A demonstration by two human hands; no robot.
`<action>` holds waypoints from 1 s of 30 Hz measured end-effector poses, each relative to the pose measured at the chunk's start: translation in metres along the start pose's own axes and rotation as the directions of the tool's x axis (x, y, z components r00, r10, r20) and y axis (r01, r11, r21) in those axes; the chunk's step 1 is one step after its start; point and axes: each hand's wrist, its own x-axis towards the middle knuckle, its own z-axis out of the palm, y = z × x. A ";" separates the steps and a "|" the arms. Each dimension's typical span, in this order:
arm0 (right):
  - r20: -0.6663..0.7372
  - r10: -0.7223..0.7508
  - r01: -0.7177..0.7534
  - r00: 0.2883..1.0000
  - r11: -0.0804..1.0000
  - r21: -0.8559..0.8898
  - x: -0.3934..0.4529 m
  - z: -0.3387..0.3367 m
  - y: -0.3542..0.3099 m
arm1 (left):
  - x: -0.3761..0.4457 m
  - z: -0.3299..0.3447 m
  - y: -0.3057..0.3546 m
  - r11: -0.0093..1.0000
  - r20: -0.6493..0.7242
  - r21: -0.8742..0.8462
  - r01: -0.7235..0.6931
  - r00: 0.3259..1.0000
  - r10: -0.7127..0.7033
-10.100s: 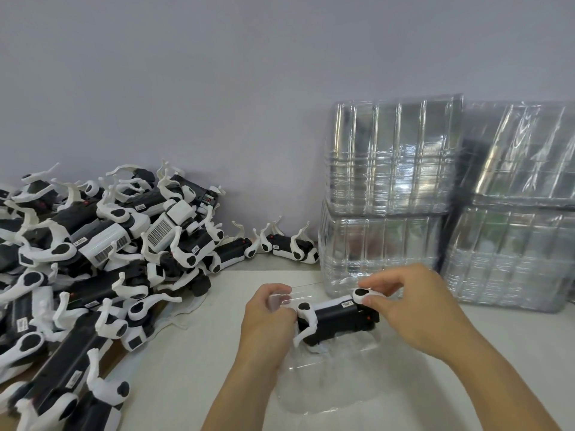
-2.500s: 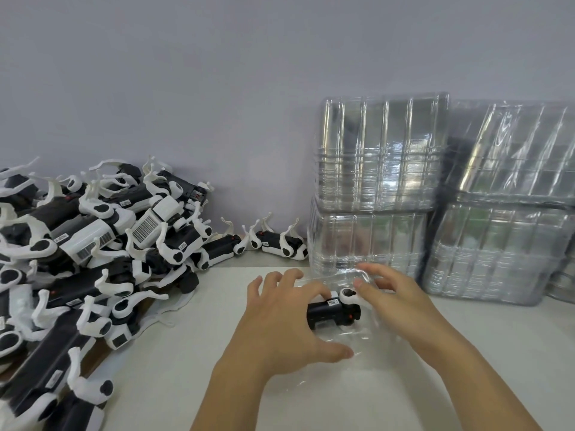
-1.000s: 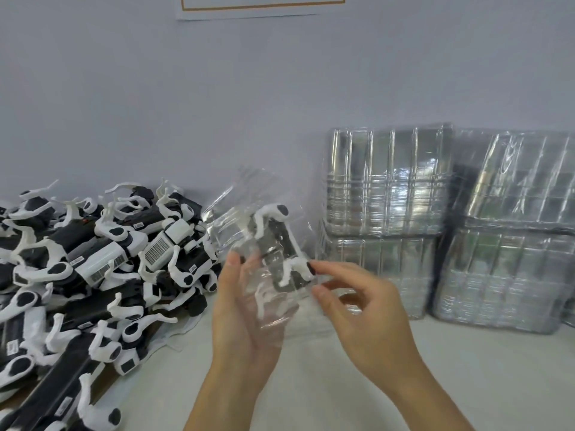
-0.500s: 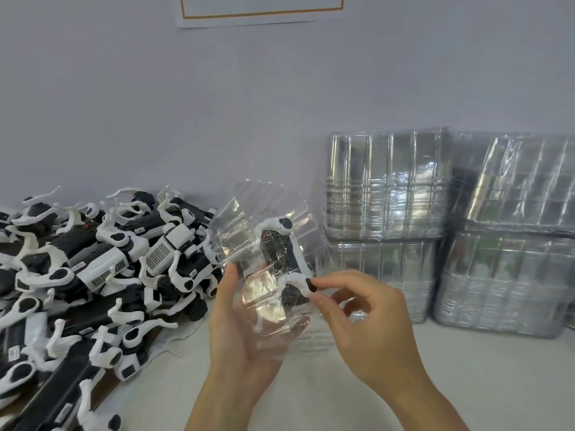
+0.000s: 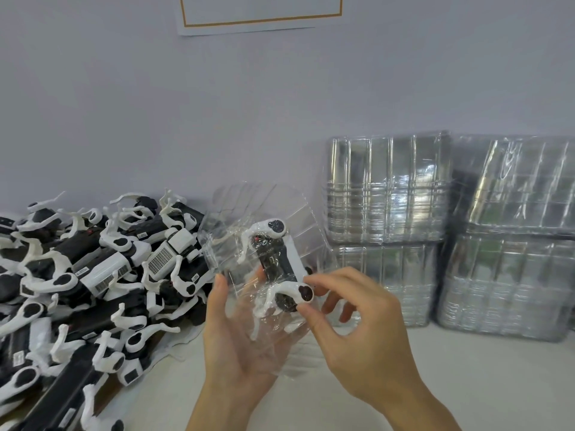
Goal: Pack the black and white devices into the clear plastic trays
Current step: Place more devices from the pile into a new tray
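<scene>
Two bare hands, the left hand [image 5: 239,346] and the right hand [image 5: 357,334], come into view with bare forearms; no sleeve, glove, ring, watch or band shows on either, and the fingernails are short and plain, without any visible polish

1 head view, forward-down, close over table [image 5: 466,384]
</scene>
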 end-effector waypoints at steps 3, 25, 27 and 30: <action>-0.001 -0.003 0.003 1.000 1.000 -0.012 0.000 0.000 0.000 | 0.002 -0.001 0.000 1.000 -0.023 0.005 0.003 1.000 -0.003; -0.122 0.098 -0.084 0.988 0.990 0.114 0.013 -0.010 -0.011 | 0.003 0.003 -0.008 0.963 0.058 0.265 0.056 0.996 -0.073; -0.139 0.104 -0.089 0.985 0.990 0.113 0.014 -0.011 -0.014 | 0.002 0.005 -0.008 0.956 0.041 0.288 0.062 0.996 -0.077; -0.162 0.131 -0.113 0.978 0.987 0.114 0.015 -0.012 -0.014 | 0.002 0.005 -0.008 0.949 0.049 0.305 0.078 0.994 -0.097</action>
